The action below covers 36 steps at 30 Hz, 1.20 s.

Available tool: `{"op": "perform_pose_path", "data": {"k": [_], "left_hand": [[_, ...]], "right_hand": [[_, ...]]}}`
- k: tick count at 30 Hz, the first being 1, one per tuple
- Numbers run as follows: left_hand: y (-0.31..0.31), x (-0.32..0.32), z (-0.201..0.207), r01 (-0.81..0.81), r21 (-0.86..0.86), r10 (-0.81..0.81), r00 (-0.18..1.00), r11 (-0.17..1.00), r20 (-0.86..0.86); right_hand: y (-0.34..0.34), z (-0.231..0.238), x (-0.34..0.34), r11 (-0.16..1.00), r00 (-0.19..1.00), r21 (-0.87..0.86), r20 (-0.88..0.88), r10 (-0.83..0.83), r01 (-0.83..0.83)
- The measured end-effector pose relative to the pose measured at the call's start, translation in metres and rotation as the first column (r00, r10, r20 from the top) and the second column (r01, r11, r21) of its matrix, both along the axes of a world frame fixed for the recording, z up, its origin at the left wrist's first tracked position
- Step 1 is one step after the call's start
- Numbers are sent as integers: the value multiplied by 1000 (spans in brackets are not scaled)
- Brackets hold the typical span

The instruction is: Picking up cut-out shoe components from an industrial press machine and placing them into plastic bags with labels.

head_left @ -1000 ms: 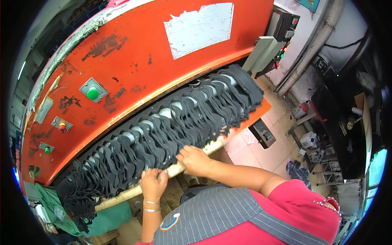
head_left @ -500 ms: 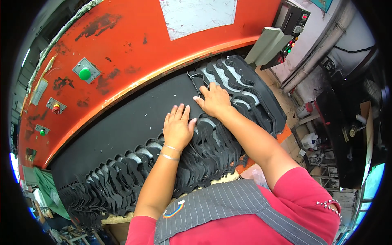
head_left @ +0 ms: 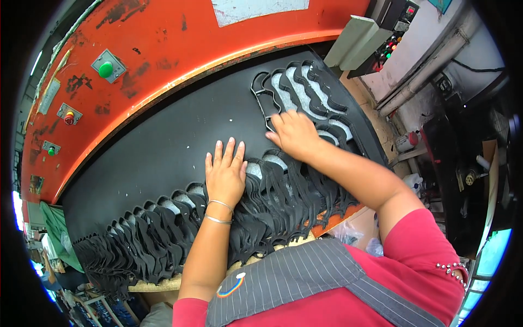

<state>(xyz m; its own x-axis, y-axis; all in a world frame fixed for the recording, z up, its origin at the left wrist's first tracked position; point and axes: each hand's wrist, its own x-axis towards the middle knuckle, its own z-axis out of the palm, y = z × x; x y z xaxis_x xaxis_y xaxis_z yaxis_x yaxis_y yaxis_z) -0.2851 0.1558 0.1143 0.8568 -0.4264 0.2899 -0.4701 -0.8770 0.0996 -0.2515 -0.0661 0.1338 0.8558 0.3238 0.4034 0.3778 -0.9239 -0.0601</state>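
Note:
A broad black foam sheet (head_left: 158, 147) lies in front of me, with rows of wavy cut-outs at its right and along its near edge. My left hand (head_left: 225, 177) rests flat on it, fingers spread, beside the near row of cut-outs. A thin wavy metal cutting die (head_left: 262, 91) stands on the sheet just left of the right-hand cut-outs. My right hand (head_left: 296, 132) is at the die's near end, thumb and fingers curled around it; the fingertips are partly hidden. Pale grey surface (head_left: 308, 92) shows through the holes.
Behind the sheet rises an orange machine front (head_left: 163, 38) with a green button (head_left: 105, 69) and a red button (head_left: 69, 117). Black foam strips (head_left: 158, 240) hang over the near edge. A control box (head_left: 395, 32) stands at the back right, beside a pipe (head_left: 430, 65).
My left hand has drawn back toward me across the sheet. My right hand has slid nearer along the die, its fingers more curled, leaving more of the die showing. The view has shifted slightly.

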Motion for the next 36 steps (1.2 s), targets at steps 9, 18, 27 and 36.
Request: {"op": "perform_pose_path", "data": {"k": [9,18,27,36], "left_hand": [[-2,-2,-2,6,-30,-5,999,1000,44],[2,-6,4,-4,-54,1,999,999,-45],[-59,-29,77,-736,-488,-764,615,-469,-195],[-36,-77,78,-519,-850,-703,636,-86,-318]], "right_hand": [[-24,-6,9,968,970,-62,-36,242,-243],[-89,126,44,709,952,705,-193,239,-35],[-17,55,-99,625,851,677,4,525,-389],[17,48,-147,597,768,725,-149,623,-344]]}}
